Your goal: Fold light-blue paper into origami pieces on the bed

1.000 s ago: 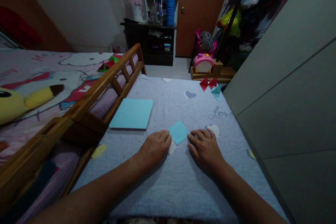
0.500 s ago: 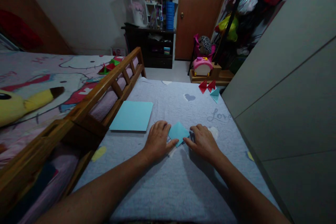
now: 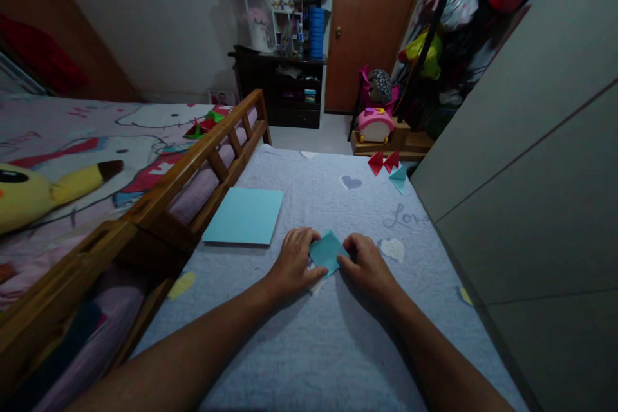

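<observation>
A small folded sheet of light blue paper (image 3: 329, 251) lies in a diamond shape on the bedspread, between my two hands. My left hand (image 3: 295, 262) holds its left side, with the thumb at the lower edge and the fingers by the upper left edge. At the right corner, my right hand (image 3: 365, 264) pinches the paper between thumb and bent fingers. A flat stack of larger light blue paper (image 3: 244, 215) rests to the left, apart from my hands.
Two red folded paper pieces (image 3: 376, 163) and a light blue folded piece (image 3: 398, 177) sit at the far right corner of the bed. A wooden rail (image 3: 193, 161) runs along the left, and a pale cabinet (image 3: 526, 161) stands on the right.
My right hand's fingers have curled in closer and now pinch the paper's right corner. The folded paper has turned slightly, and the whole view has shifted a little.
</observation>
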`<action>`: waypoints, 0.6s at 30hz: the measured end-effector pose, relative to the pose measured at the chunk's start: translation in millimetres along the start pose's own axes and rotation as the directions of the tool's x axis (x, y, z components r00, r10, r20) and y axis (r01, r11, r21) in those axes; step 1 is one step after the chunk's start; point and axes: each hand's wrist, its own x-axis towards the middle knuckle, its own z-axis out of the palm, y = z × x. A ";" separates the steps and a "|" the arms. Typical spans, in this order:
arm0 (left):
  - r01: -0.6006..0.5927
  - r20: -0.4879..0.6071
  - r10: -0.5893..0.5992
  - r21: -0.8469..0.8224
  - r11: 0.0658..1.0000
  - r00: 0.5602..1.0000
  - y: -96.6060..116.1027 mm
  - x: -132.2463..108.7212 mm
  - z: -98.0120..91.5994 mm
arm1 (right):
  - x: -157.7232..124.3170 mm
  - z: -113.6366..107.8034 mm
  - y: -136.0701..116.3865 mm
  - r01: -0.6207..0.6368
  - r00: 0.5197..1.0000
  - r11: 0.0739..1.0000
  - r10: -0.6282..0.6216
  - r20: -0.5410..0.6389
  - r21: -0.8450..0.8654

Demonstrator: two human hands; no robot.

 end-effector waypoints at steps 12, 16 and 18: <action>0.279 0.136 -0.245 -0.551 0.787 0.960 5.5 6.2 -9.4 | -1.4 -0.2 -14.2 0.021 0.991 0.895 0.040 -0.127 0.445; 0.335 0.183 -0.285 -0.626 0.704 0.941 5.9 8.4 -10.7 | -1.9 3.1 -15.2 0.043 0.973 0.862 0.080 -0.218 0.506; 0.356 0.175 -0.324 -0.655 0.666 0.930 6.0 8.1 -10.1 | -1.9 4.6 -14.9 0.022 0.953 0.844 0.145 -0.268 0.536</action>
